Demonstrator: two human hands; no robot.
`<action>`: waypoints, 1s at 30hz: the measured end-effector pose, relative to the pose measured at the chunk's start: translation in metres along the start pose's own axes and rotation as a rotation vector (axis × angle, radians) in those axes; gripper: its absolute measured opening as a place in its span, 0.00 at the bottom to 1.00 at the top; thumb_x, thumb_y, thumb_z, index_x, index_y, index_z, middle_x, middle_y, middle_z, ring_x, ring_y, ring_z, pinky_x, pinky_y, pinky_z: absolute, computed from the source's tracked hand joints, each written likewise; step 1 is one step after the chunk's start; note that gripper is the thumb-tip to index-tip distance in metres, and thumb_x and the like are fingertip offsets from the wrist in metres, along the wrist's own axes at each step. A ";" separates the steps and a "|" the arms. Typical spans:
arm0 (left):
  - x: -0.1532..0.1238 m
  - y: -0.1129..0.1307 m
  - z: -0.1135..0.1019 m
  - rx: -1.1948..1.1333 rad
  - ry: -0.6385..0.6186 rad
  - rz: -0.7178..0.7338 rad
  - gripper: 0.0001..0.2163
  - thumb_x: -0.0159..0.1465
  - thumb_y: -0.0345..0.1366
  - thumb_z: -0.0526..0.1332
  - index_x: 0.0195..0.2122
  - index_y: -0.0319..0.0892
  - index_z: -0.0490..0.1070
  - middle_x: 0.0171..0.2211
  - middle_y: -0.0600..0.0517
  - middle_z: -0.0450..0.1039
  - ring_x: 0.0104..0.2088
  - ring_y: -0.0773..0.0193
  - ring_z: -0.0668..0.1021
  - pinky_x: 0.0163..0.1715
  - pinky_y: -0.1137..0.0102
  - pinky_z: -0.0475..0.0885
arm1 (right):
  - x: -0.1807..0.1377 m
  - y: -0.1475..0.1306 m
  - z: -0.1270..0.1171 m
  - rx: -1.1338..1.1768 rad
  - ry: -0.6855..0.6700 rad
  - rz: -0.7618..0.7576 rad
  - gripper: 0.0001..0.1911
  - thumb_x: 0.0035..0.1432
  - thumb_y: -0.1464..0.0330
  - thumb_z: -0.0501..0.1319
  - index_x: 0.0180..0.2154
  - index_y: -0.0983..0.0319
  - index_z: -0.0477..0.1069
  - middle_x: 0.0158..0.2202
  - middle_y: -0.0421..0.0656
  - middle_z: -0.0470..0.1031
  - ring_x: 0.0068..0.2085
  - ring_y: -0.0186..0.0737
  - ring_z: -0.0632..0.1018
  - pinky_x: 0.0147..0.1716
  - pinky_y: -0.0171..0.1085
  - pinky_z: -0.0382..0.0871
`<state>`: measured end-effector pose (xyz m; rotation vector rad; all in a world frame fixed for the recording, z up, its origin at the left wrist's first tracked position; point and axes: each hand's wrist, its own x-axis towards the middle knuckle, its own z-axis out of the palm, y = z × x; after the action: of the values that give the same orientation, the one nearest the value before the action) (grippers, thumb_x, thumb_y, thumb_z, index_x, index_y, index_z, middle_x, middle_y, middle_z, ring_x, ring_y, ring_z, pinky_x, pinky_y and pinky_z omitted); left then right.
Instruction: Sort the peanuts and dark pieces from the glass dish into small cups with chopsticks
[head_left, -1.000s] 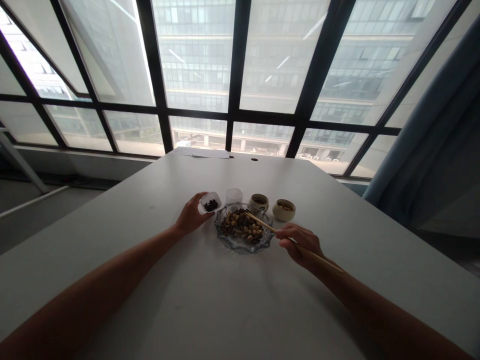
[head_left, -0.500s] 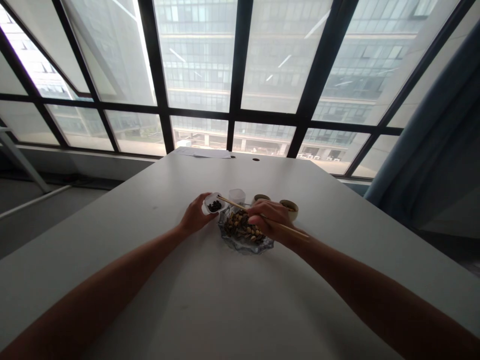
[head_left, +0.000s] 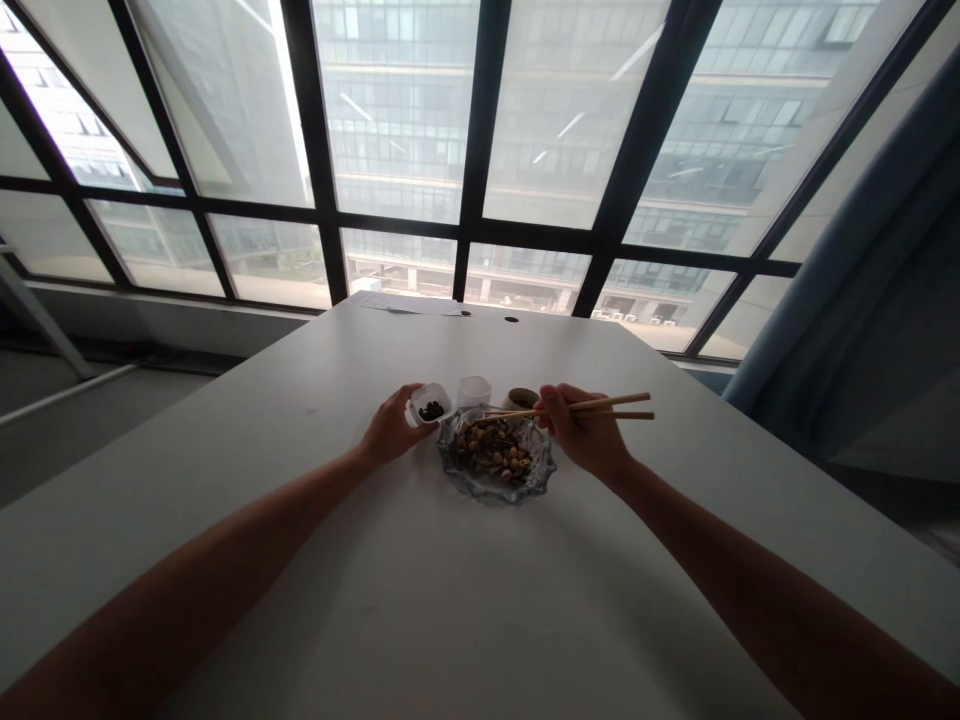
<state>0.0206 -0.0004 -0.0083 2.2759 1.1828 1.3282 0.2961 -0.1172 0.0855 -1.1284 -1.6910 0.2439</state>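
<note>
My left hand (head_left: 390, 428) grips a small white plastic cup (head_left: 444, 392), tilted toward me, with several dark pieces (head_left: 431, 411) inside. My right hand (head_left: 583, 432) holds a pair of wooden chopsticks (head_left: 615, 401); their tips reach left over a glass bowl (head_left: 540, 482) with a wavy rim. Mixed brown and yellowish nuts or seeds (head_left: 491, 450) fill the bowl, their exact kinds too small to tell. Whether the chopstick tips pinch a piece cannot be made out. Behind the bowl stand a second clear plastic cup (head_left: 474, 391) and a round container (head_left: 523, 397), partly covered by the right hand.
The white table (head_left: 420, 600) stretches away to a wall of dark-framed windows. White paper sheets (head_left: 409, 304) lie at its far left edge, near two dark holes in the tabletop. A blue-grey curtain (head_left: 840, 260) hangs at the right.
My right hand has moved right, drawing the chopstick tips from the left cup back over the glass bowl. It now hides the right-hand round container. The left hand holds its cup nearly still.
</note>
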 end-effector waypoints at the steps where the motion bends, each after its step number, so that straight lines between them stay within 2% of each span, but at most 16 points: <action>1: 0.000 0.000 0.000 0.002 0.001 0.000 0.28 0.53 0.41 0.69 0.54 0.41 0.66 0.51 0.43 0.76 0.49 0.52 0.79 0.49 0.57 0.75 | -0.002 0.003 -0.001 -0.017 -0.019 0.007 0.26 0.64 0.48 0.57 0.25 0.60 0.73 0.19 0.41 0.73 0.20 0.35 0.73 0.21 0.34 0.65; 6: 0.000 -0.001 -0.001 0.008 0.008 -0.001 0.28 0.54 0.43 0.69 0.55 0.43 0.66 0.50 0.44 0.76 0.48 0.53 0.79 0.47 0.58 0.76 | -0.012 0.004 -0.003 -0.027 -0.145 -0.008 0.25 0.63 0.50 0.60 0.22 0.60 0.71 0.17 0.40 0.71 0.18 0.33 0.71 0.18 0.32 0.63; 11: 0.000 -0.001 -0.001 0.012 0.012 -0.001 0.28 0.53 0.43 0.69 0.54 0.42 0.66 0.50 0.44 0.76 0.48 0.52 0.79 0.47 0.58 0.76 | -0.015 -0.006 -0.015 -0.020 -0.118 -0.001 0.27 0.65 0.49 0.56 0.23 0.61 0.73 0.17 0.41 0.71 0.19 0.35 0.72 0.17 0.33 0.64; 16: 0.000 0.000 -0.001 0.009 0.009 0.004 0.28 0.54 0.43 0.69 0.54 0.43 0.66 0.49 0.44 0.76 0.47 0.53 0.79 0.46 0.59 0.76 | -0.013 -0.009 -0.020 -0.045 -0.250 0.021 0.28 0.64 0.49 0.55 0.20 0.61 0.70 0.16 0.40 0.69 0.18 0.33 0.69 0.17 0.33 0.61; 17: 0.000 0.000 -0.001 0.010 0.008 0.002 0.28 0.54 0.43 0.69 0.54 0.43 0.66 0.49 0.44 0.77 0.47 0.53 0.79 0.46 0.59 0.76 | -0.012 -0.009 -0.021 -0.041 -0.232 0.045 0.29 0.64 0.49 0.56 0.19 0.61 0.70 0.15 0.40 0.68 0.17 0.33 0.68 0.17 0.33 0.60; 20: 0.000 0.000 -0.001 0.013 0.001 -0.009 0.28 0.54 0.43 0.69 0.54 0.42 0.66 0.49 0.44 0.77 0.46 0.53 0.80 0.46 0.59 0.76 | -0.007 -0.008 -0.027 -0.047 -0.044 0.137 0.30 0.61 0.46 0.57 0.18 0.62 0.69 0.13 0.39 0.65 0.16 0.32 0.65 0.15 0.33 0.57; 22: 0.001 -0.001 -0.001 0.015 -0.001 -0.014 0.28 0.54 0.43 0.69 0.54 0.42 0.66 0.49 0.44 0.77 0.46 0.53 0.80 0.46 0.59 0.77 | -0.005 -0.008 -0.030 -0.041 0.028 0.193 0.32 0.60 0.44 0.56 0.16 0.62 0.68 0.11 0.39 0.63 0.14 0.32 0.64 0.14 0.33 0.55; 26: 0.001 -0.001 -0.002 0.015 0.000 -0.021 0.28 0.53 0.44 0.69 0.54 0.42 0.66 0.49 0.44 0.77 0.45 0.53 0.80 0.45 0.59 0.77 | -0.005 -0.009 -0.026 -0.010 -0.118 0.209 0.34 0.61 0.43 0.55 0.16 0.61 0.67 0.10 0.39 0.63 0.13 0.31 0.64 0.13 0.32 0.56; 30: 0.001 -0.001 -0.002 0.012 -0.006 -0.028 0.29 0.54 0.46 0.69 0.54 0.43 0.66 0.48 0.45 0.77 0.43 0.55 0.80 0.43 0.60 0.77 | -0.011 -0.008 -0.008 0.013 -0.212 0.093 0.30 0.62 0.45 0.56 0.20 0.61 0.68 0.15 0.39 0.68 0.17 0.31 0.68 0.16 0.31 0.58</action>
<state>0.0184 0.0004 -0.0068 2.2611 1.2198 1.3068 0.2984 -0.1331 0.0875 -1.2076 -1.8210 0.4460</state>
